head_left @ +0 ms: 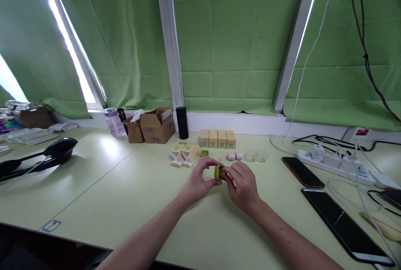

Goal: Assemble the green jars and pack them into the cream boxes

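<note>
My left hand (pixel 199 179) grips a small olive-green round container (pixel 217 172) by its rim, thumb below and fingers above, with its opening turned to the right. The fingers of my right hand (pixel 243 183) are pinched together at that opening, and their tips hide whatever they may hold. Just beyond my hands lie a second green piece (pixel 204 153), a tiny yellowish piece (pixel 220 159), two pale pink cylinders (pixel 234 156) and clear plastic cups (pixel 256 156) with yellow bits in them. Two opened small cartons (pixel 185 154) lie to the left.
Several closed small boxes (pixel 218 139) line up at the back, near a black cylinder (pixel 182 122) and brown cardboard boxes (pixel 157 125). Phones (pixel 302 172), a tablet-like device (pixel 344 224) and a power strip (pixel 336 165) with cables occupy the right. Black headphones (pixel 61 148) rest at left.
</note>
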`<state>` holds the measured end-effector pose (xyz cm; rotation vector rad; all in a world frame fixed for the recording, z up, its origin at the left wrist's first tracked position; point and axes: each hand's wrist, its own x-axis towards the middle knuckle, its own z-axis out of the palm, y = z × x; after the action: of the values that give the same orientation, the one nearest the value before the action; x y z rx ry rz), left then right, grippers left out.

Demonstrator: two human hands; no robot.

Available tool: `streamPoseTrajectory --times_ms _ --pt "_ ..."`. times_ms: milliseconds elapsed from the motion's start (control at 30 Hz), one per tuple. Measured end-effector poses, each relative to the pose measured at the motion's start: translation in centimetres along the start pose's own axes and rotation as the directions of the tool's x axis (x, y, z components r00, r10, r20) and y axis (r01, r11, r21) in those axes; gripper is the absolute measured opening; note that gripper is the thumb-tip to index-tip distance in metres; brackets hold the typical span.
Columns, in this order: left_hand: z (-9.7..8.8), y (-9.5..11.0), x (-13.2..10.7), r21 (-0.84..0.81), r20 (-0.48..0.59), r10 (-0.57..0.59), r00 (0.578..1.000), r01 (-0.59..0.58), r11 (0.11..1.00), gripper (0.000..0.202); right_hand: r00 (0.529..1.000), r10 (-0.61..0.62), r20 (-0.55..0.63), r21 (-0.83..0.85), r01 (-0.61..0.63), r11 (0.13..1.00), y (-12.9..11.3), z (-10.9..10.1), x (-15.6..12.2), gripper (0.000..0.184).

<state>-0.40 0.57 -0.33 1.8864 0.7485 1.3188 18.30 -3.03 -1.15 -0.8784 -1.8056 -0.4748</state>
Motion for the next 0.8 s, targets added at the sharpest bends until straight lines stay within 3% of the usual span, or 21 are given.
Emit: streamPoseTrajectory --times_ms 800 --pt "-0.06 -0.08 0.03 0.031 0.032 0.035 0.999 -0.036 0.999 0.047 1.000 -0.005 0.010 0.056 0.004 0.998 0.29 0.51 -0.39 0.014"
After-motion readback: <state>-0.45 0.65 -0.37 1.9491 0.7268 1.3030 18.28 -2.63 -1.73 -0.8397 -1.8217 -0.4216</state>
